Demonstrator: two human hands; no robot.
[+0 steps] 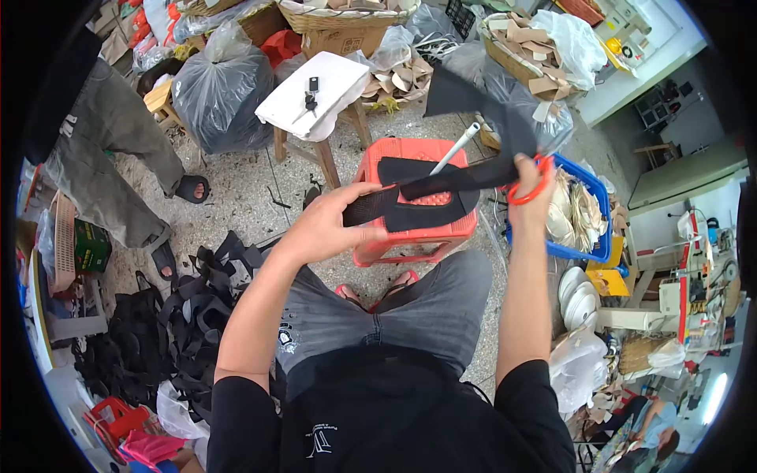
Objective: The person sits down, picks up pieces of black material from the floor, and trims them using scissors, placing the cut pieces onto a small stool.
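Observation:
My left hand [327, 225] grips the left end of a black fabric piece [394, 197] over the red stool [382, 154]. Red-handled scissors [535, 183] hang around the fingers of my right hand [527, 185], which also holds the black material where a wide black strip [481, 102] rises to the upper left. The black pieces stretch between both hands above the stool top. A pale rod [457, 148] slants up from behind the black material. The scissor blades are hidden.
Left of my legs lies a heap of black pieces [185, 315]. A wooden stool with a white top [311, 87] stands ahead, keys on it. A blue crate [595, 213] with pale pieces is at right. A person's legs [118, 150] stand at left; another person [650, 426] sits lower right.

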